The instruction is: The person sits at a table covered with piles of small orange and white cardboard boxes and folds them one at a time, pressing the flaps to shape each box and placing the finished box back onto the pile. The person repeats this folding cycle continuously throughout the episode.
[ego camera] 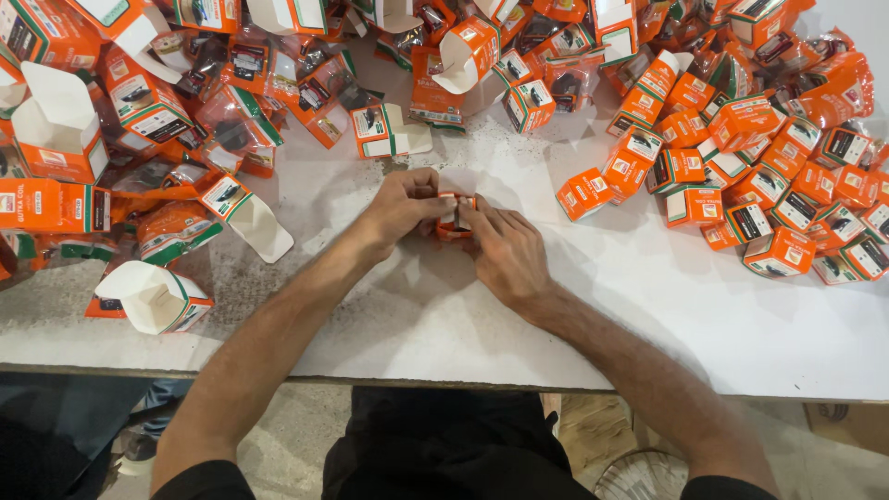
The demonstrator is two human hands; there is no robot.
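Observation:
My left hand and my right hand meet at the middle of the white table. Together they grip one small orange box whose white top flap stands open between my fingertips. The box's lower part is hidden by my fingers. What is inside it cannot be seen.
Open orange-and-white boxes and clear plastic packets are heaped at the left and back. Several closed orange boxes lie in a pile at the right. One open box lies near the table's front left edge. Dark specks dust the tabletop.

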